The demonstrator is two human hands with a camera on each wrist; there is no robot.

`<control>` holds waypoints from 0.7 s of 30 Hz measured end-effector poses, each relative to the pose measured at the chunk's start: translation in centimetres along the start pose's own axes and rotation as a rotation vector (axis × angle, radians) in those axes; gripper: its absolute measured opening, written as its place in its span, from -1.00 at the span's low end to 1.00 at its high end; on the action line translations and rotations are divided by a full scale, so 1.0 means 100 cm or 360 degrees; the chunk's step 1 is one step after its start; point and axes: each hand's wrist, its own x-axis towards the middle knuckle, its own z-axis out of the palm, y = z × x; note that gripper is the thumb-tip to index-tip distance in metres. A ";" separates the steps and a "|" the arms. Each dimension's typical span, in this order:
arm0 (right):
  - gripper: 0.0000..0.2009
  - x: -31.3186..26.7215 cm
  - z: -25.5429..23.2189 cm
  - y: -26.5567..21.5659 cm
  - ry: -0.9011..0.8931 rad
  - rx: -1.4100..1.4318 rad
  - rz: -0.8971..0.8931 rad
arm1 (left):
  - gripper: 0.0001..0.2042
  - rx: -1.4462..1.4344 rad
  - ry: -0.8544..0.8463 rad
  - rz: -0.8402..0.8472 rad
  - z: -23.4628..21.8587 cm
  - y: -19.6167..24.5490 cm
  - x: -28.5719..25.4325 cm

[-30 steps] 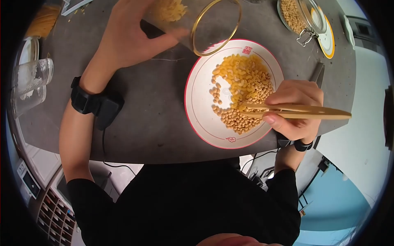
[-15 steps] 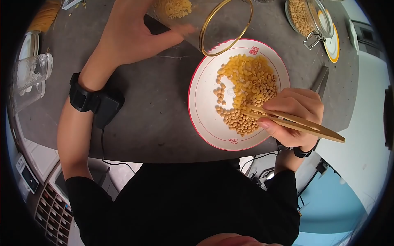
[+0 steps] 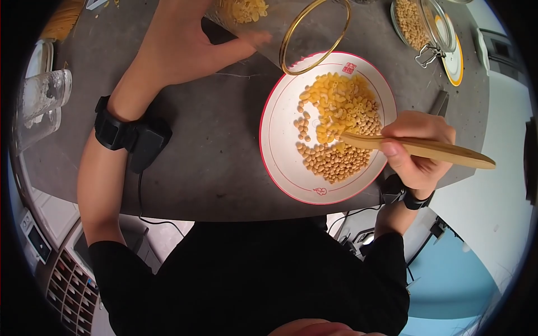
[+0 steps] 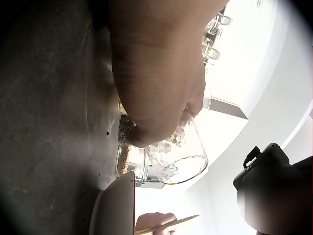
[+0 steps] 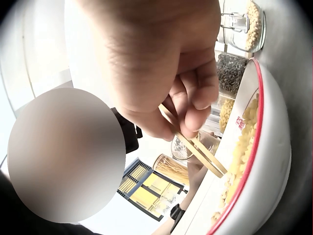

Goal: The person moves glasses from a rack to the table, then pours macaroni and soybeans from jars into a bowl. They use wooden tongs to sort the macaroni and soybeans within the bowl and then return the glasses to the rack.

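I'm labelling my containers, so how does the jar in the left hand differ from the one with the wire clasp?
The held jar is tilted in the left hand, its mouth towards the bowl; the clasp jar stands on the table. The held jar contains pale yellow pasta, the clasp jar beige beans. The held jar has a gold rim, the clasp jar a wire clasp. Both are clear glass.
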 end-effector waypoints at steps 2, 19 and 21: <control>-0.79 -0.002 -0.001 -0.002 0.0200 0.0065 0.0084 | -0.35 0.0002 0.0028 0.0035 0.001 0.000 0.000; -0.79 0.001 -0.001 -0.001 -0.0225 0.0012 0.0042 | -0.34 -0.0038 0.0000 -0.0014 -0.001 0.004 0.001; -0.79 0.000 -0.002 -0.003 -0.0212 -0.0001 0.0058 | -0.34 -0.0046 -0.0005 -0.0017 0.000 0.002 0.001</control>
